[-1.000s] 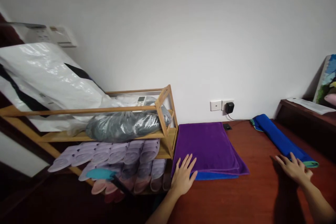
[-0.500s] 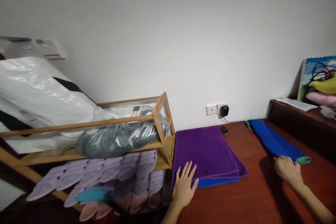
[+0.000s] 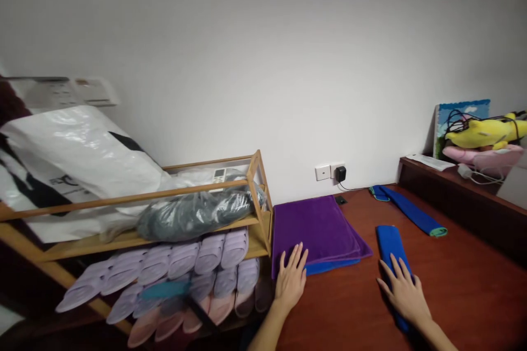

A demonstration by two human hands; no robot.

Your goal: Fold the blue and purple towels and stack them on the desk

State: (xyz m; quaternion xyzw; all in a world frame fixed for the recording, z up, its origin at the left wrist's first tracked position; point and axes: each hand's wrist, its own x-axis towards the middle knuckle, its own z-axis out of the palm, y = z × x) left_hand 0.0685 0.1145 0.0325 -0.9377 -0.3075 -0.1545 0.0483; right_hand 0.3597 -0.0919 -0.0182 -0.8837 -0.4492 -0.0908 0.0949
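My left hand [image 3: 291, 279] lies open, fingers spread, on the near left part of a folded purple towel [image 3: 313, 230]. A strip of blue cloth [image 3: 333, 267] shows beneath the towel's near edge. On the right, my open right hand [image 3: 405, 295] rests flat over a long, narrow folded blue towel [image 3: 389, 237], covering its middle. Farther back lies another narrow blue towel [image 3: 411, 209] with green edging, bent at its far end. All of these are on the reddish-brown wooden tabletop [image 3: 337, 315].
Left of the tabletop stands a wooden rack [image 3: 263, 236] with several slippers [image 3: 183, 258], a bagged dark bundle [image 3: 197, 214] and a white plastic bag [image 3: 78, 159]. A plugged-in adapter [image 3: 340, 174] is on the wall. A raised shelf [image 3: 457, 197] at right bears a yellow plush toy [image 3: 480, 132].
My right hand has come nearer and now lies flat on a separate narrow blue towel, apart from the green-edged one at the back. My left hand stays on the purple towel. The view has shifted right.
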